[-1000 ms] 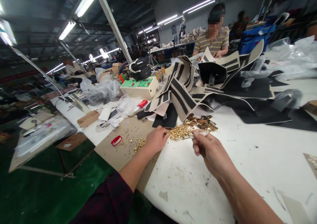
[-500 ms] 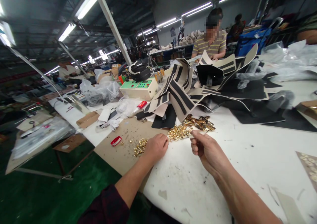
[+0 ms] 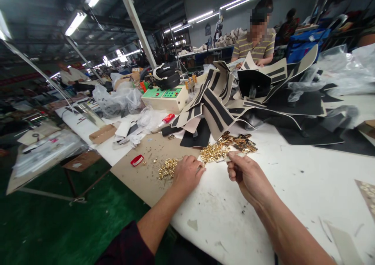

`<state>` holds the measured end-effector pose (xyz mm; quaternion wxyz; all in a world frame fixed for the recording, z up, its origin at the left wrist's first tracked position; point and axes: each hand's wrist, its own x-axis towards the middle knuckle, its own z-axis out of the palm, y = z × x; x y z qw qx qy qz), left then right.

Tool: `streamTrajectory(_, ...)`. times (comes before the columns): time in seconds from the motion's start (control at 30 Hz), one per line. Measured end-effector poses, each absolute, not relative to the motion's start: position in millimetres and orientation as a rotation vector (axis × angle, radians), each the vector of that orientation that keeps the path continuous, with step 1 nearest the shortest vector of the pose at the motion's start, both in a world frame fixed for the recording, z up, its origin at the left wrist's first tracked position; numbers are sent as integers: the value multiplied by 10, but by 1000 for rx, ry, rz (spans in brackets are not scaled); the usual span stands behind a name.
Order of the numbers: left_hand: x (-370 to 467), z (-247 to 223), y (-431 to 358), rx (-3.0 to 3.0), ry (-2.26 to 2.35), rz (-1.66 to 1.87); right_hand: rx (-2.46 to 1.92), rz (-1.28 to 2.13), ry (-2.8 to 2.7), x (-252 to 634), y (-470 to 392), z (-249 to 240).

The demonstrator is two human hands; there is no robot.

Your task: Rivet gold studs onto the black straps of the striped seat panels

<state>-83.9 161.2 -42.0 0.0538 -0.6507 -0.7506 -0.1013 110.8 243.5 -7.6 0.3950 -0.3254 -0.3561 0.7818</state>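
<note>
My left hand (image 3: 189, 173) rests at the edge of the brown board, its fingers closed round a small gold metal fitting (image 3: 203, 165) that mostly hides behind the fingertips. In my right hand (image 3: 244, 171) is a slim tool with a pale handle (image 3: 238, 154), pinched between thumb and fingers; its thin shaft points left toward the fitting. Just beyond both hands lies a heap of small gold fittings (image 3: 211, 152), touching a pile of flat gold metal pieces (image 3: 244, 143). A second heap of gold fittings (image 3: 167, 167) sits left of my left hand.
The brown board (image 3: 131, 155) carries a red tray-like piece (image 3: 137, 160). Behind are striped leather panels (image 3: 218, 114), a red-capped tube (image 3: 167, 119) and a cream machine (image 3: 165, 99) with headphones (image 3: 166, 75) on top. A co-worker (image 3: 254, 46) sits across the white table (image 3: 216, 226).
My left hand has moved slightly right, and a gold fitting now shows at its fingertips. The right hand keeps its pinch on the tool. The camera view has shifted a little.
</note>
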Motion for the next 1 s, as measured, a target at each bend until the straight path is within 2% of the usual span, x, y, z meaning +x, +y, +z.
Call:
streamTrajectory(0.17, -817, -377, 1626, -2019, -2342, -297, -837, 1955, -938, 1113, 2431, -72)
streamTrajectory(0.27, -790, -385, 1573, -2036, -2378, -534, -851, 1920, -980, 1109, 2429, -89)
streamTrajectory(0.37, -699, -407, 1509, -1919, -2538, -1101, -840, 1893, -1029, 1092, 2417, -109)
streamTrajectory(0.53, -419, -382, 1468, -1338, -2711, -2390, -820, 1991, -987, 1052, 2362, -118)
streamTrajectory(0.67, -244, -294, 1450, -1032, -2504, -2981, -768, 2108, -873, 1040, 2317, -116)
streamTrajectory(0.8, -171, -218, 1434, -991, -2326, -3206, -763, 2123, -847, 1038, 2312, -123)
streamTrajectory(1.0, -138, -163, 1436, -990, -2297, -3218, -741, 2114, -879, 1039, 2326, -134)
